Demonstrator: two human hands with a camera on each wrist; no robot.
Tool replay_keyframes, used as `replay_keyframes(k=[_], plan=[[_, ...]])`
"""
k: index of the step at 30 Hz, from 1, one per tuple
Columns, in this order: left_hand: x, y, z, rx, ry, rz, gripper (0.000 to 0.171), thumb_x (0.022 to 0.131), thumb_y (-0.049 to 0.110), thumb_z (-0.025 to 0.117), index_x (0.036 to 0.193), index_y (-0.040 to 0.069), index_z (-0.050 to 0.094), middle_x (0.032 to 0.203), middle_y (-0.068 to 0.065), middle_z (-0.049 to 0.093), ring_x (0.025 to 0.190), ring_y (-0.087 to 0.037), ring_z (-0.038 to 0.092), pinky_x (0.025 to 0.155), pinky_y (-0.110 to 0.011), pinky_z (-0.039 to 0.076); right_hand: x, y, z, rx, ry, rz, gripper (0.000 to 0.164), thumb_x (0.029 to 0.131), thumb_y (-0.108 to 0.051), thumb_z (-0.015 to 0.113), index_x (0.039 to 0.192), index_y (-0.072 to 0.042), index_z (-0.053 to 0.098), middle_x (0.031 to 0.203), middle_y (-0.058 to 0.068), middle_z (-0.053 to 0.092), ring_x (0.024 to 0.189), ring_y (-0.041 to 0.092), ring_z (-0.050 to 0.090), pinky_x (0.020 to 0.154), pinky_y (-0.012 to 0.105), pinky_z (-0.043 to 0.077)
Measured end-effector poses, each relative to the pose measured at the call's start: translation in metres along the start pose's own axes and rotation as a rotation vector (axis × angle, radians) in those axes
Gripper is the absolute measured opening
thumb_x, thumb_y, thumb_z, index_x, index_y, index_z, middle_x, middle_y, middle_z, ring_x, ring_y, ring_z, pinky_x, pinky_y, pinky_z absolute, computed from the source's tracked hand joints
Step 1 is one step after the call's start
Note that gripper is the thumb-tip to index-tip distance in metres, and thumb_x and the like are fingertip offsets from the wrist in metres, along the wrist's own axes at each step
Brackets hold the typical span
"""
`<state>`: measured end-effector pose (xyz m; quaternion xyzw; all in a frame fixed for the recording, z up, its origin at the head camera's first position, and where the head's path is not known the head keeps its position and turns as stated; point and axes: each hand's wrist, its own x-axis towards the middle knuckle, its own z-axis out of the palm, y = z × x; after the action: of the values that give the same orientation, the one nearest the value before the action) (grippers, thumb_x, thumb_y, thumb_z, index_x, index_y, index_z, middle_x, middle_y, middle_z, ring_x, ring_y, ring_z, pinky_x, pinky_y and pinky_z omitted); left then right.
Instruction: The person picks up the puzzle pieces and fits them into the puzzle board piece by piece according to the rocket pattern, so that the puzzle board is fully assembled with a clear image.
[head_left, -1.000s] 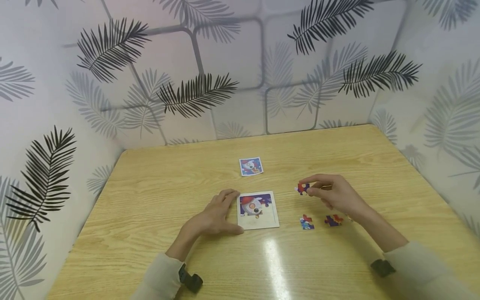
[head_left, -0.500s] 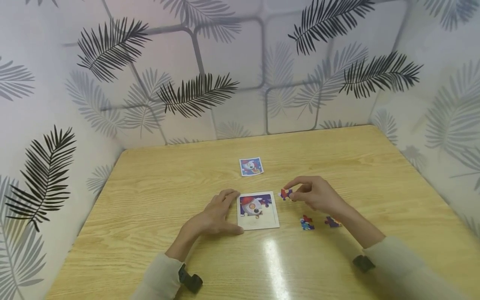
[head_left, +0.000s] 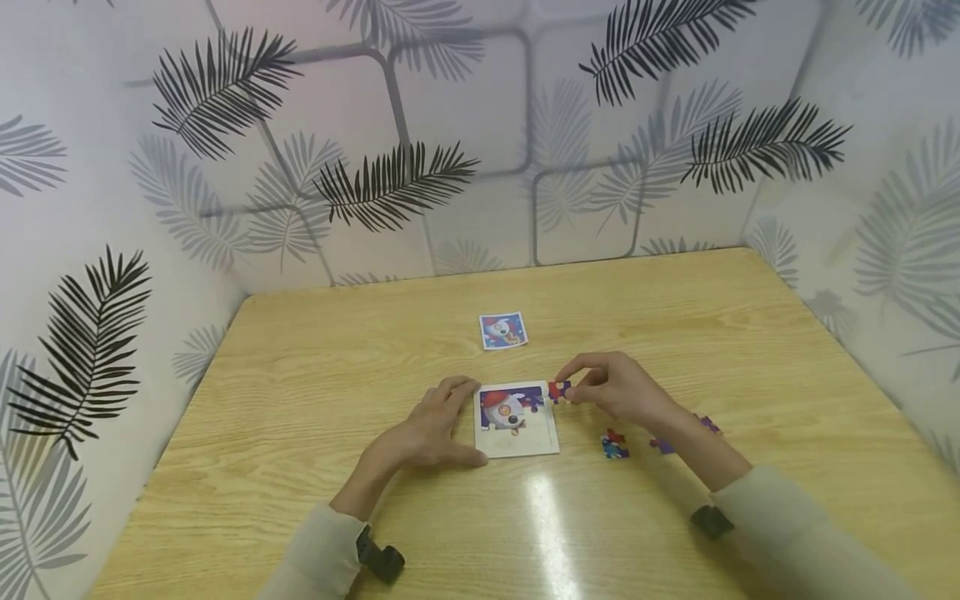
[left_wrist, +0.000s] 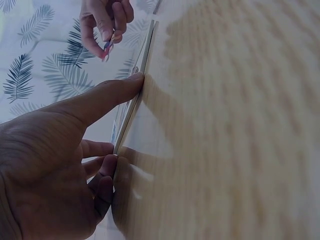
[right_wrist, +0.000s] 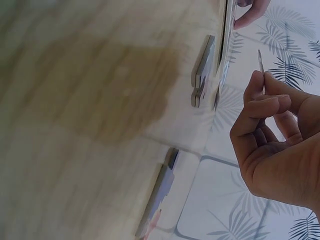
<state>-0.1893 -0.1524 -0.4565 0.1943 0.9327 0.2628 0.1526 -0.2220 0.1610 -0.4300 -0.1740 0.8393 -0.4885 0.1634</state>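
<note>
A white-bordered jigsaw tray (head_left: 517, 447), partly filled with a picture of a white animal in a red hat, lies flat on the table. My left hand (head_left: 433, 429) rests at its left side, thumb touching the near corner and forefinger the far corner. Between thumb and forefinger, my right hand (head_left: 618, 389) pinches a red and purple puzzle piece (head_left: 558, 392). That piece is close over the tray's upper right edge. In the right wrist view it appears thin and edge-on, raised above the table. Two more loose pieces, one blue and red (head_left: 614, 445) and one purple (head_left: 662, 446), lie nearby.
A small reference picture (head_left: 503, 331) lies beyond the tray. Another loose piece (head_left: 708, 423) shows beyond the right forearm, which partly covers the purple piece. The wooden table (head_left: 337, 350) ends at a leaf-patterned wall (head_left: 465, 108).
My right hand has carried its piece leftward from right of the tray to the tray's right edge. The left hand and the tray stay in place.
</note>
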Motion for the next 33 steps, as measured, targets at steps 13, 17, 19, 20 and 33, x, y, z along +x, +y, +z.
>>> replay_keyframes(k=[13, 17, 19, 20, 33], plan=[[-0.001, 0.001, 0.001, -0.001, -0.009, -0.004, 0.105, 0.076, 0.047, 0.084, 0.158, 0.018, 0.026, 0.162, -0.005, 0.022, 0.145, -0.03, 0.03, 0.118, -0.051, 0.032, 0.006, -0.003, 0.013, -0.043, -0.053, 0.04, 0.017, 0.093, -0.01, 0.069, 0.108, -0.014, 0.074, 0.077, 0.012, 0.068, 0.05, 0.01, 0.035, 0.046, 0.021, 0.031], [-0.001, 0.002, 0.0, 0.001, -0.004, -0.002, 0.104, 0.076, 0.047, 0.084, 0.158, 0.017, 0.027, 0.162, -0.006, 0.022, 0.145, -0.031, 0.03, 0.118, -0.051, 0.032, 0.008, -0.007, 0.016, -0.054, -0.073, 0.037, 0.016, 0.092, -0.009, 0.07, 0.107, -0.012, 0.074, 0.071, 0.01, 0.063, 0.052, 0.011, 0.036, 0.048, 0.022, 0.032], [-0.001, 0.002, -0.001, -0.001, -0.003, -0.003, 0.104, 0.076, 0.046, 0.084, 0.158, 0.017, 0.027, 0.162, -0.006, 0.023, 0.145, -0.031, 0.029, 0.118, -0.051, 0.031, 0.009, -0.008, 0.018, -0.05, -0.085, 0.034, 0.016, 0.092, -0.009, 0.07, 0.106, -0.012, 0.074, 0.071, 0.01, 0.063, 0.051, 0.011, 0.036, 0.048, 0.022, 0.032], [-0.001, 0.002, -0.001, -0.002, -0.004, -0.004, 0.104, 0.076, 0.046, 0.084, 0.158, 0.017, 0.027, 0.162, -0.005, 0.023, 0.146, -0.031, 0.029, 0.118, -0.051, 0.031, 0.009, -0.008, 0.019, -0.045, -0.09, 0.035, 0.016, 0.092, -0.008, 0.069, 0.107, -0.011, 0.074, 0.069, 0.011, 0.062, 0.05, 0.011, 0.034, 0.047, 0.022, 0.03], [0.0, 0.001, 0.0, -0.012, -0.004, 0.012, 0.105, 0.075, 0.045, 0.085, 0.158, 0.017, 0.027, 0.162, -0.003, 0.023, 0.144, -0.029, 0.03, 0.118, -0.05, 0.032, 0.019, -0.007, 0.031, -0.114, -0.095, -0.008, 0.013, 0.089, -0.008, 0.072, 0.102, -0.011, 0.073, 0.076, 0.008, 0.07, 0.053, 0.009, 0.037, 0.047, 0.021, 0.03]])
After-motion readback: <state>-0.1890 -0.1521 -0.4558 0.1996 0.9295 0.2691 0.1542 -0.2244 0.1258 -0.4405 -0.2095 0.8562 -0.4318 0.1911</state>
